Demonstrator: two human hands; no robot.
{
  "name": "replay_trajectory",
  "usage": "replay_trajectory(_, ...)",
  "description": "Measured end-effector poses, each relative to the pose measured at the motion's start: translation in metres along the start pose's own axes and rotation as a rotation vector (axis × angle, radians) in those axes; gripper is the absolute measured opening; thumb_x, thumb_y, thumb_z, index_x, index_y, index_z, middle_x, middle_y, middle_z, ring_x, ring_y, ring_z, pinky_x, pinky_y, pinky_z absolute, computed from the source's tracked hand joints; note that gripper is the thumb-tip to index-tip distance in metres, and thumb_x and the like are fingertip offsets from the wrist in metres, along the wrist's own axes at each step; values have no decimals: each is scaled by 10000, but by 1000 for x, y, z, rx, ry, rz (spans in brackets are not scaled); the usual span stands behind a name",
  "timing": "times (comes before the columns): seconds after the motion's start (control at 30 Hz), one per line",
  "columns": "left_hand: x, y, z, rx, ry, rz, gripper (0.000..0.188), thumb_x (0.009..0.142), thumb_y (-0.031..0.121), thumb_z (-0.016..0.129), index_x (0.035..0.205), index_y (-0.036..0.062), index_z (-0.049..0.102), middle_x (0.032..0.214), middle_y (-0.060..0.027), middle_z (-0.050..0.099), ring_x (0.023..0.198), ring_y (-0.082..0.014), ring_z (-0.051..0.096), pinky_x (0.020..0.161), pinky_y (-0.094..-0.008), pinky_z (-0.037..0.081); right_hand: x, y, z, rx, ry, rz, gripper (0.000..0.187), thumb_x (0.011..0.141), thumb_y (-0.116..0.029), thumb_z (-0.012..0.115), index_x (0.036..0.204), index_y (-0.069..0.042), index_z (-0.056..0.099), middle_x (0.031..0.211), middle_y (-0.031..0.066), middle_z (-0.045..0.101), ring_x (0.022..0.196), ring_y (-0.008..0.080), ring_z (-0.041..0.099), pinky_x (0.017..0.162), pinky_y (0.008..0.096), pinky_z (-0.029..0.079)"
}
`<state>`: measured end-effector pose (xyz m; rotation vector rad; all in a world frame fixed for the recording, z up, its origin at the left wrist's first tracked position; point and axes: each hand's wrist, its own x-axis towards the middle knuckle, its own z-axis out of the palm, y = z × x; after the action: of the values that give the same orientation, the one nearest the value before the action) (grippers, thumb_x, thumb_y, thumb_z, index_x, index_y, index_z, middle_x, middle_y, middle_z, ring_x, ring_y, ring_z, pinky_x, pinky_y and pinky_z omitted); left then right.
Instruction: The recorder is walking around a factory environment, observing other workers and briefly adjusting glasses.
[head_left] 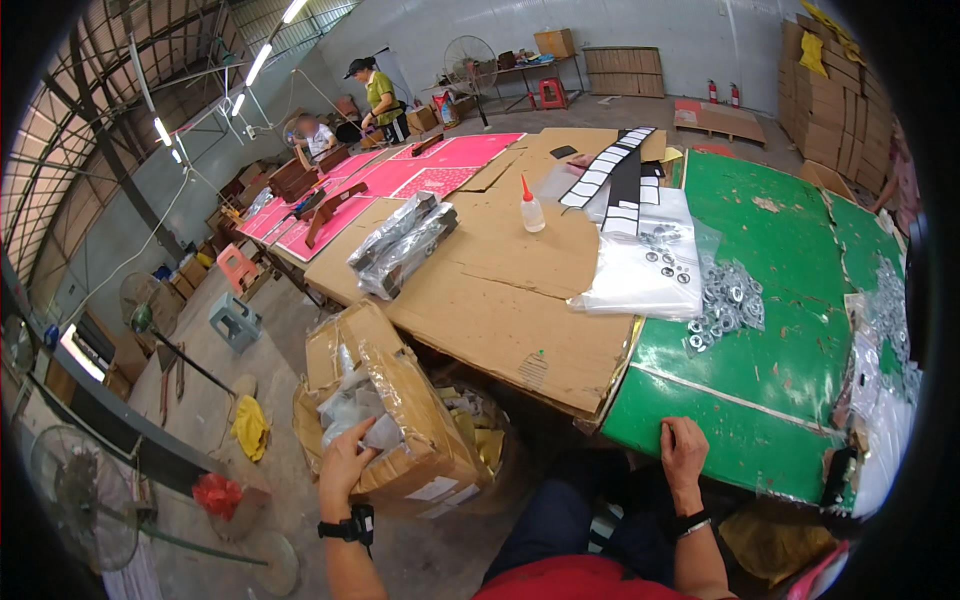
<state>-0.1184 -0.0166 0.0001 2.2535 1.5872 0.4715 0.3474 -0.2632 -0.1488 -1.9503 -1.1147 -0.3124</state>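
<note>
At the opening of a taped cardboard box [425, 410], my left hand [345, 458] has its thumb and fingers around the edge of a clear plastic bag [384, 432]. More crumpled clear plastic fills the box, and its contents are hard to make out. My right hand [684, 448] rests at the near edge of the green tabletop [740, 385], fingers curled in loosely with nothing visible in them. Ahead of it lies a clear bag of round metal rings [728, 300]. Beside that bag, flat clear plastic bags [640, 275] hold several small dark rings.
A red-tipped squeeze bottle [532, 212] stands on the cardboard-covered table [480, 300]. Plastic-wrapped bundles [405, 245] lie to its left, black strips with white labels [622, 180] to its right. Two people work by the pink tabletop [440, 165]. A grey stool [235, 322] and fans stand left.
</note>
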Motion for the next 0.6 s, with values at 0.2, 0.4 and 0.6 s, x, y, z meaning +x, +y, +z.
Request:
replay_trajectory(0.2,1,-3,0,0,4,0,562,808,135,767,1354,90,645,1143,-181,722,822,-307,695,810,-399,546,0,-1,1,-4,-12,8,53,890,-79,678,935,-59,660,839,134,625,804,353,632,706,452,494)
replay_trajectory(0.4,1,0,-2,17,-4,9,562,809,139,768,1354,86,645,1143,-184,723,831,-309,699,813,-399,547,1,-3,-1,-15,-6,0,49,889,-78,679,932,-63,660,838,132,621,803,349,630,699,450,490)
replay_trajectory(0.6,1,2,-1,17,-2,9,558,807,151,777,1346,83,651,1137,-186,725,837,-308,705,806,-396,548,1,-1,-1,-4,4,-5,48,888,-75,681,928,-64,658,823,132,609,790,350,623,689,454,484)
